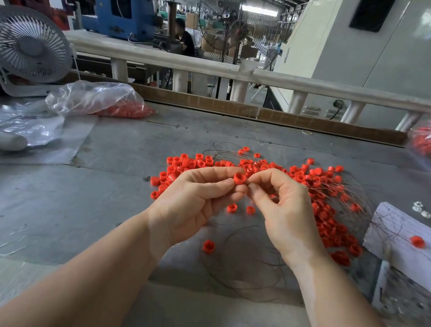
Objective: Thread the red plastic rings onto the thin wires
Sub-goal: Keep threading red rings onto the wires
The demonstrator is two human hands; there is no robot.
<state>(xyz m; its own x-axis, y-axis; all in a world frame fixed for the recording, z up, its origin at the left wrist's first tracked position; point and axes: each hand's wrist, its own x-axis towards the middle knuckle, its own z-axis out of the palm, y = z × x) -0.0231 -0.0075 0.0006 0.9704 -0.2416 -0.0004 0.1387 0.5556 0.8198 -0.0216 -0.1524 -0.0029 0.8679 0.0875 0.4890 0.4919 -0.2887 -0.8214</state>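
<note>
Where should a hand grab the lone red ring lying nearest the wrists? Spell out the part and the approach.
Take the red ring by its outer wall, pinching opposite sides with thumb and forefinger from straight above. It seems to sit with its hole facing up, alone on the gray table, so the sides look free. Thin wire loops lie just beside it, so avoid snagging them.

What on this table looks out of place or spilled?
One red ring lies alone on the white paper at the right, apart from the loose heap of rings. Thin wires lie tangled among that heap. Nothing looks damaged.
</note>
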